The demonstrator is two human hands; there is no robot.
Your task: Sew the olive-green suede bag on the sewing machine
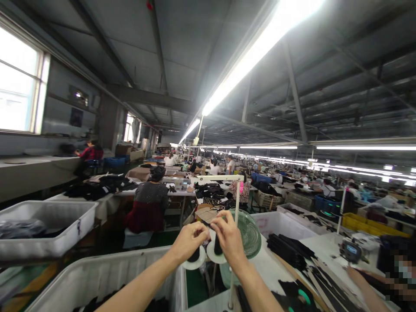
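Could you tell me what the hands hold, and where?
The left hand grips the left spool and the right hand the right spool, each around its black upper part.

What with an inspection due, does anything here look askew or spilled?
Nothing spilled or damaged. Left hand and right hand each hold a thread spool upright; only black cut pieces sprawl loosely on the table.

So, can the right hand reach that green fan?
Probably yes. The right hand is right beside the green fan with nothing between them, though it is busy gripping a black spool.
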